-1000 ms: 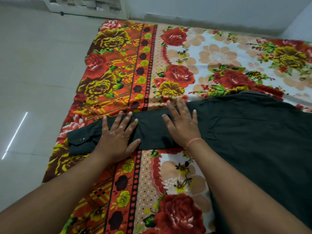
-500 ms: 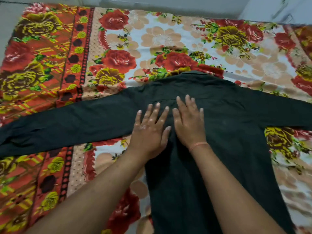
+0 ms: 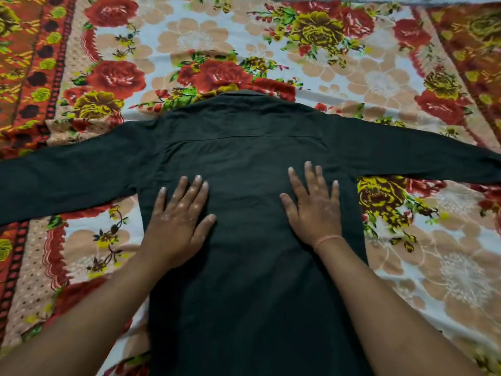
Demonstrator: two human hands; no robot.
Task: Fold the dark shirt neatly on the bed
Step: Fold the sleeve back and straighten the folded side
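1. The dark shirt (image 3: 252, 147) lies flat on the bed, back side up, with the collar pointing away from the person and the hem running out of the lower edge of the view.
2. Both sleeves are spread straight out. The left sleeve (image 3: 67, 177) reaches the left edge of the view; the right sleeve (image 3: 414, 156) reaches the right edge.
3. The bed is covered by a floral bedsheet (image 3: 379, 77) with red and yellow roses on a pale ground. A red-orange patterned border (image 3: 27, 63) runs down its left side.
4. The left hand (image 3: 177, 221) rests palm down on the shirt body, near its left side seam. The fingers are straight and slightly spread, and they hold nothing.
5. The right hand (image 3: 315, 207) rests palm down on the shirt body, near its right side seam. The fingers are straight and spread, and they hold nothing.
6. A thin orange thread band (image 3: 328, 239) circles the right wrist.
7. The two hands lie apart, with bare shirt fabric between them.
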